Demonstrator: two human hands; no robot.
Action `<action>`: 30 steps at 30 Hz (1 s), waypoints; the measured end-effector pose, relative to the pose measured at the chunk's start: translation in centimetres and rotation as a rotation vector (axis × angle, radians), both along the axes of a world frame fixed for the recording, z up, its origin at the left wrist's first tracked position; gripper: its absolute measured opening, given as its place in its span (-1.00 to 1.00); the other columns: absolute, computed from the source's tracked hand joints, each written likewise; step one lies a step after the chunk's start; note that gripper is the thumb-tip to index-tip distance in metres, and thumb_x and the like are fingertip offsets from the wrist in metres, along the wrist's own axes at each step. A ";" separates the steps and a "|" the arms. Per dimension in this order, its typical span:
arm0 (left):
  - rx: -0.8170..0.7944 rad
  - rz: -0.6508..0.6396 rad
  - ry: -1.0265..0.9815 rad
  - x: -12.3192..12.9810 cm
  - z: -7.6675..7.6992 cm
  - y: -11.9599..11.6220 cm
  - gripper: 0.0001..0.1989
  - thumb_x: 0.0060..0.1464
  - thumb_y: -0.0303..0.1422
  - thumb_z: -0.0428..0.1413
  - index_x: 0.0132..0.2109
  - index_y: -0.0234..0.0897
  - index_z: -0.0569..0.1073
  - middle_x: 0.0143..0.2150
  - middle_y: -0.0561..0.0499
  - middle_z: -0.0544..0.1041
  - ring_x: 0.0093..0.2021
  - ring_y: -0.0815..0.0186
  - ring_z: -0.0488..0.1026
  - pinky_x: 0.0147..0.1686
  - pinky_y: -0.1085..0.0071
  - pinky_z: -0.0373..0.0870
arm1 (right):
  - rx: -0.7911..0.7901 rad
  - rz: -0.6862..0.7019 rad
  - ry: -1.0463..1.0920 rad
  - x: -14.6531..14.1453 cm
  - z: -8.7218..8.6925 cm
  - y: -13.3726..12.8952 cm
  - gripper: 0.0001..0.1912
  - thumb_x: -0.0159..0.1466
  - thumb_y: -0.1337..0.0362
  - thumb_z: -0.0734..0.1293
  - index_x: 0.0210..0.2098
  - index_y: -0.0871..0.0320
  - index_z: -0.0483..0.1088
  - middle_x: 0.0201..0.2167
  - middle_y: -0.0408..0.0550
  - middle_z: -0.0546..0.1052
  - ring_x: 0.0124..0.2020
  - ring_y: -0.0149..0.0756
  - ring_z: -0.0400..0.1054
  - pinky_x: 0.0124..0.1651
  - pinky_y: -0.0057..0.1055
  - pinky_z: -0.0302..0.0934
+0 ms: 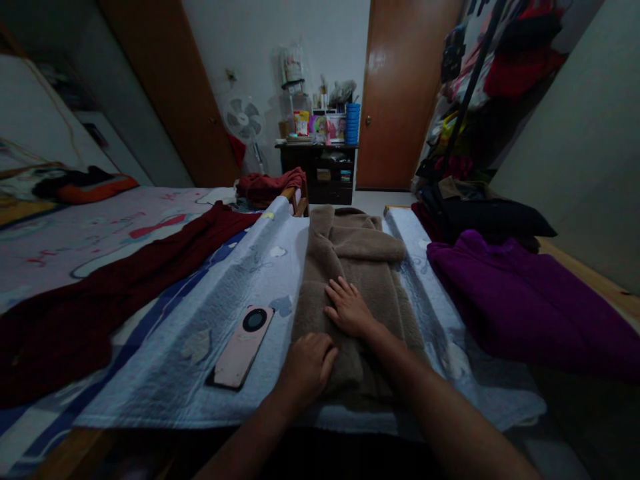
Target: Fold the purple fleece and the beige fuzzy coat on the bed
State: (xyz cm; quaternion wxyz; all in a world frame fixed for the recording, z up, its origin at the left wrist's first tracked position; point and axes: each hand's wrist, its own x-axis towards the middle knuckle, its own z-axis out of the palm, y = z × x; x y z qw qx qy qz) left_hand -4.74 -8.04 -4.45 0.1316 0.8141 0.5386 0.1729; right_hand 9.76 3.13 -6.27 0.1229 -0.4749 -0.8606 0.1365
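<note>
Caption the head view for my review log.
Both hands rest on a folded brown coat, a pink phone lying to its left.

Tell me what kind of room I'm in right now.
It looks like a bedroom, probably in a home: there's a bed-like surface with a cartoon-patterned sheet, folded clothes such as the purple garment, and a standing fan near the wooden door.

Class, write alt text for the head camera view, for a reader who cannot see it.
Two bare hands, left and right, rest on a folded brown fleecy garment on a pale blue quilted cover. A pink phone lies to the left, folded purple clothing to the right.
</note>
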 end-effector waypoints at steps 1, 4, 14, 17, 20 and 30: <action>0.018 0.039 0.058 -0.2 0.1 0.4 -0.78 0.27 -0.38 -0.08 -0.22 -0.25 0.46 -0.22 -0.08 0.54 -0.17 0.15 0.45 -0.10 0.20 0.37 | -0.006 -0.011 -0.009 -0.1 -0.2 0.0 -0.37 0.35 0.07 0.18 0.34 0.18 0.09 0.40 0.05 0.03 0.43 -0.07 -0.29 0.38 -0.01 -0.28; 0.156 0.113 0.157 -0.7 0.0 2.1 -0.75 0.23 -0.42 -0.08 -0.06 -0.28 0.46 -0.02 -0.15 0.53 0.02 0.08 0.41 0.07 0.08 0.28 | -0.017 -0.047 -0.015 -0.4 -0.1 -0.2 -0.39 0.36 0.11 0.15 0.34 0.18 0.08 0.40 0.04 0.02 0.43 -0.08 -0.29 0.38 -0.01 -0.28; 0.192 0.170 0.280 -1.5 -4.3 4.9 -0.45 0.17 -0.32 0.00 0.28 -0.38 0.25 0.37 -0.28 0.15 0.38 -0.02 0.04 0.25 -0.01 0.09 | -0.034 -0.041 -0.017 -0.8 -0.2 -2.0 -0.35 0.32 0.18 0.18 0.34 0.32 0.08 0.40 0.18 -0.03 0.43 0.00 -0.30 0.37 -0.05 -0.22; 0.207 0.171 0.287 -1.3 -3.3 5.3 -0.53 0.17 -0.33 0.01 0.20 -0.37 0.32 0.31 -0.31 0.25 0.31 -0.04 0.16 0.22 0.01 0.13 | -0.044 -0.009 -0.011 -0.6 0.4 -2.2 -0.40 0.31 0.25 0.17 0.30 0.34 0.14 0.36 0.20 0.09 0.40 -0.03 -0.14 0.37 -0.10 -0.17; 0.191 0.171 0.265 -1.0 -1.5 7.1 -0.69 0.21 -0.39 -0.05 0.05 -0.34 0.41 0.07 -0.27 0.48 0.11 0.01 0.38 0.11 0.06 0.24 | -0.073 0.025 0.052 0.0 1.7 -1.2 -0.55 0.27 0.33 0.18 0.13 0.26 0.37 0.17 0.15 0.41 0.24 -0.11 0.21 0.28 -0.22 0.02; 0.054 0.461 -0.005 0.8 -0.6 19.1 -0.78 0.08 -0.53 -0.03 -0.17 -0.33 0.46 -0.07 -0.27 0.49 0.02 0.05 0.43 0.00 0.18 0.34 | -0.295 -0.149 0.430 2.6 3.5 7.5 -0.76 0.17 0.39 0.20 -0.41 0.18 0.52 -0.49 -0.14 0.56 -0.44 -0.36 0.41 -0.37 -0.51 0.23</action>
